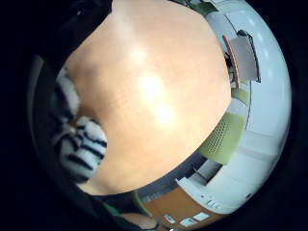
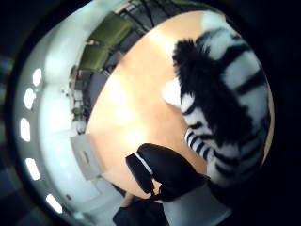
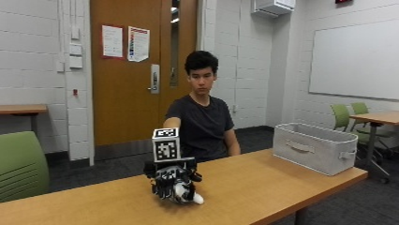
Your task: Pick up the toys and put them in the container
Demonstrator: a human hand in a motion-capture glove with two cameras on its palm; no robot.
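Note:
A black-and-white striped zebra plush toy [image 3: 182, 192] lies on the wooden table [image 3: 262, 187], left of its middle. My gloved right hand [image 3: 168, 174] sits on top of it, fingers curled down around its body. In the thumb side palm view the zebra toy [image 2: 225, 94] fills much of the picture and the gloved thumb [image 2: 162, 169] lies beside it. The little finger side palm view shows a striped part of the toy [image 1: 82, 144] against the tabletop [image 1: 149, 96]. The toy's white end touches the table. A grey fabric container [image 3: 312, 147] stands at the table's right end, well apart from the hand.
Bare wood lies between the toy and the container. A green chair [image 3: 22, 164] stands at the left, more green chairs [image 3: 349, 117] and a second table [image 3: 380, 117] at the right. The near table edge runs just in front of the toy.

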